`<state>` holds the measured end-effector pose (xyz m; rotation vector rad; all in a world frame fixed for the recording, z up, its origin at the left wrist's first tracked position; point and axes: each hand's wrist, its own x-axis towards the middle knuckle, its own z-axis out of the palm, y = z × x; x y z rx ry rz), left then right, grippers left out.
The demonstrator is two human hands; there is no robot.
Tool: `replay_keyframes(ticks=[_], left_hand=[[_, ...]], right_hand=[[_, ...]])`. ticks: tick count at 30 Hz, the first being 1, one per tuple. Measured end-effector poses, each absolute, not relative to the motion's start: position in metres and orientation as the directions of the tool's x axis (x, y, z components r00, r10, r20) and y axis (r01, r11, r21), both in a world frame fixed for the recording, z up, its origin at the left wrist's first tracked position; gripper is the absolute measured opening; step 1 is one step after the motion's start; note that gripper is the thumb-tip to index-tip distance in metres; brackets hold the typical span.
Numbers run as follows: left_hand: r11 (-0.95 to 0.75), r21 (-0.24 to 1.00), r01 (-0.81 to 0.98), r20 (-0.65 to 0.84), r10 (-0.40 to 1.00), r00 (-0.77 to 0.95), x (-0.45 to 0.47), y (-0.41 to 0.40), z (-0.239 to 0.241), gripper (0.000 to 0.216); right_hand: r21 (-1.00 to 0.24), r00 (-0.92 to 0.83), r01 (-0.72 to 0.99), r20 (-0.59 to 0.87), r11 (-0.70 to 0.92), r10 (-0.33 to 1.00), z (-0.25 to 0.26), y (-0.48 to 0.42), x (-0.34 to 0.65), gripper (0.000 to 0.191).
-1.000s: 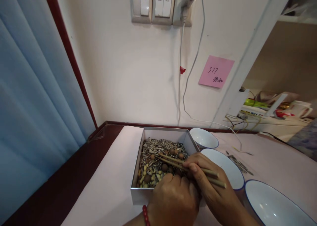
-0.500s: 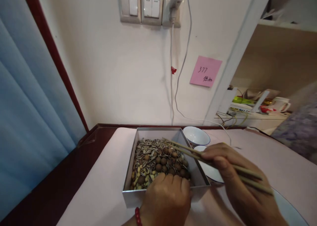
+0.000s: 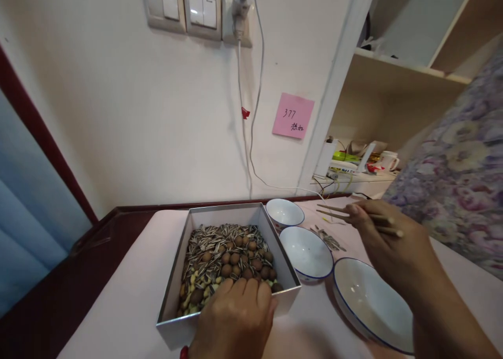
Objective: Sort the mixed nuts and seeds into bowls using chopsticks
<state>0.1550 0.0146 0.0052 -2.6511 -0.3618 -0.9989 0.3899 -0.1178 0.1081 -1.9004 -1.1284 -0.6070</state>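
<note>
My left hand (image 3: 236, 314) is closed over the near rim of a square silver-edged box (image 3: 230, 210). Inside lie striped sunflower seeds (image 3: 214, 236), round brown nuts or balls (image 3: 234, 258) and yellowish beans or kernels (image 3: 191, 283). My right hand (image 3: 396, 249) grips a pair of wooden chopsticks (image 3: 338, 212), their tips pointing left and slightly apart, above the table to the right of the bowls. Just below the tips, a small heap of sunflower seeds (image 3: 328, 239) rests on the cloth. Whether the tips hold anything I cannot make out.
Three white blue-rimmed bowls, small (image 3: 285, 212), medium (image 3: 306, 251) and large (image 3: 369, 301), run along the box's right side. A white cable (image 3: 286, 186) hangs from the wall socket onto the table. A floral fabric (image 3: 456, 154) hangs at the right.
My right hand has carried the chopsticks from over the box to the right, past the bowls. The view has turned right, showing the bowls and seed heap. My left hand stays on the box rim.
</note>
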Motion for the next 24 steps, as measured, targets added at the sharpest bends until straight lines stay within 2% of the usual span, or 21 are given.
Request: replay_keyframes(ticks=[2, 5, 7, 9, 14, 24], left_hand=[[-0.926, -0.178, 0.332, 0.674, 0.131, 0.727, 0.155, 0.014, 0.006, 0.018], [-0.927, -0.174, 0.333, 0.672, 0.136, 0.728, 0.156, 0.013, 0.008, 0.018], [-0.926, -0.172, 0.336, 0.677, 0.137, 0.723, 0.156, 0.012, 0.009, 0.019], [-0.923, -0.174, 0.342, 0.685, 0.135, 0.716, 0.157, 0.011, 0.009, 0.021], [-0.915, -0.180, 0.361, 0.702, 0.138, 0.699, 0.158, 0.011, 0.009, 0.017], [-0.909, -0.146, 0.391, 0.760, 0.150, 0.632, 0.160, 0.008, 0.010, 0.015]], right_hand=[[-0.461, 0.477, 0.873, 0.735, -0.162, 0.482, 0.107, -0.113, 0.378, 0.031], [-0.573, 0.460, 0.816, 0.722, 0.074, 0.517, 0.104, -0.104, 0.352, 0.022], [-0.616, 0.415, 0.763, 0.701, 0.199, 0.580, 0.099, -0.096, 0.335, 0.019], [-0.644, 0.360, 0.720, 0.665, 0.258, 0.654, 0.091, -0.087, 0.321, 0.019], [-0.676, 0.250, 0.681, 0.575, 0.281, 0.779, 0.074, -0.069, 0.301, 0.023], [-0.724, 0.236, 0.634, 0.515, 0.271, 0.824, 0.059, -0.058, 0.292, 0.028]])
